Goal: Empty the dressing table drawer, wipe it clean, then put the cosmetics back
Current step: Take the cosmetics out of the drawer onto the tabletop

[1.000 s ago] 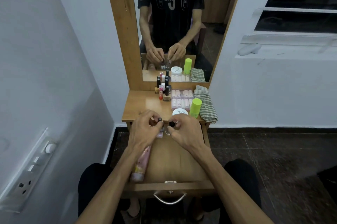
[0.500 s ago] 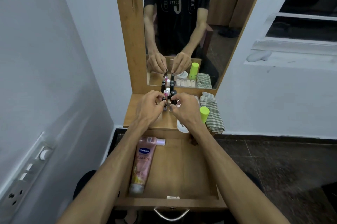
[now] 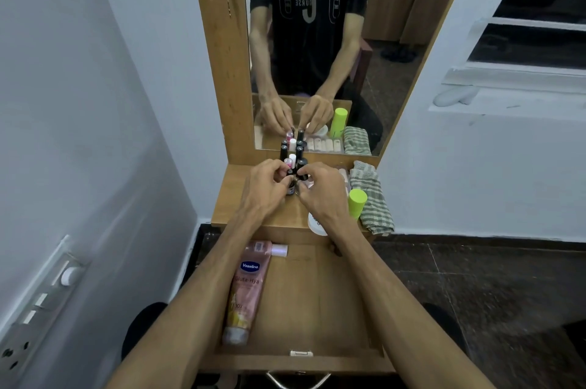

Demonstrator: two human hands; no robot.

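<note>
Both hands work over the wooden dressing-table top (image 3: 241,198), close to its back edge under the mirror (image 3: 317,40). The left hand (image 3: 264,189) has its fingers curled round a small dark-capped nail-polish bottle (image 3: 290,187), and the right hand (image 3: 320,195) pinches another small black-capped bottle (image 3: 302,175) just beside it; the two hands nearly touch. Directly behind them, against the mirror, stands a tight cluster of little black, white and pink cosmetic bottles (image 3: 293,154). Toward the right edge of the top lies a folded green-and-white checked cloth (image 3: 372,195), with an upright lime-green cylindrical bottle (image 3: 357,202) just beside it and a round white jar (image 3: 315,223) at the front edge, partly hidden under the right wrist. The pulled-out wooden drawer (image 3: 317,309) sits open below, and a pink Vaseline lotion tube (image 3: 245,290) lies along its left side, white cap pointing toward the back corner. A metal handle (image 3: 298,380) shows on the drawer front.
</note>
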